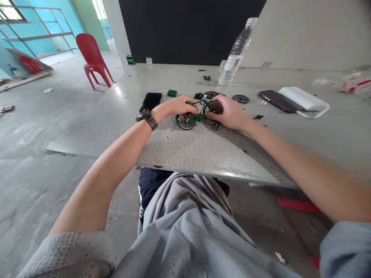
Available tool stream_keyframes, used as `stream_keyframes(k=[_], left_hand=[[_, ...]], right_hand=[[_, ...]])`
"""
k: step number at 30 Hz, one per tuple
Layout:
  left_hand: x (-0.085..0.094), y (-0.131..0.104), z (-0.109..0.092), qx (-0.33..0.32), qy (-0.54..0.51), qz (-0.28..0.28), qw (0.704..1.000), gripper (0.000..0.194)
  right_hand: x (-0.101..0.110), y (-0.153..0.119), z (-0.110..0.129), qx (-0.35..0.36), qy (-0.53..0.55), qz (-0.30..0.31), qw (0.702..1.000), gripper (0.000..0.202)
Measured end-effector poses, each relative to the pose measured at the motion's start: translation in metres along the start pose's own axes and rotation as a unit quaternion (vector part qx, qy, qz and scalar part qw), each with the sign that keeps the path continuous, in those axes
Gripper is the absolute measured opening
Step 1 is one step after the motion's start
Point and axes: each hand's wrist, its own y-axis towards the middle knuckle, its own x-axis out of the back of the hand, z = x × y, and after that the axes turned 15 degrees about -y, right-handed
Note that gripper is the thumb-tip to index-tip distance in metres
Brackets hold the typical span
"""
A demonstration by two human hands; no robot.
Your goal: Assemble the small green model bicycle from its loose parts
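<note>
A small green model bicycle (199, 117) with black spoked wheels stands upright on the speckled table (174, 150). My left hand (184, 105), a dark watch on its wrist, has its fingers closed on the frame above the left wheel. At the right wheel, my right hand (226, 111) pinches the rim between thumb and fingers. Just below this wheel lie thin black parts (216, 125). Behind my hands are a loose wheel (241, 99), another dark round part (213, 94) and a small green block (172, 93).
A black phone (151, 102) lies left of my hands. A clear bottle (236, 54) stands behind them. To the right are a dark phone (279, 101) and a white power bank (303, 99) with a cable. A red chair (92, 56) stands on the floor at left.
</note>
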Motion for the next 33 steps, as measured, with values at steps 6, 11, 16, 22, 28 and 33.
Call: stream_keyframes(k=[6,11,16,22,28,33], left_hand=[[0.000,-0.001,-0.003,0.004,0.009,0.004,1.000,0.036],[-0.002,-0.002,-0.006,0.016,0.010,0.004,1.000,0.028],[-0.002,-0.001,-0.007,0.021,0.020,-0.002,1.000,0.029],[-0.001,0.000,-0.005,-0.001,0.027,0.011,1.000,0.032],[-0.001,-0.004,-0.014,-0.058,0.080,-0.024,0.995,0.033],[-0.013,-0.009,-0.028,-0.101,0.147,-0.074,0.981,0.031]], right_hand=[[0.001,0.000,0.000,0.005,0.004,-0.002,1.000,0.044],[0.002,0.000,0.001,0.009,0.008,0.000,1.000,0.045],[0.002,-0.001,0.002,0.012,0.017,0.004,1.000,0.045],[0.004,-0.001,0.002,0.025,0.002,0.002,1.000,0.043],[0.004,0.000,0.005,0.023,-0.019,-0.024,0.999,0.044],[-0.001,0.002,0.005,0.016,-0.023,-0.047,0.998,0.035]])
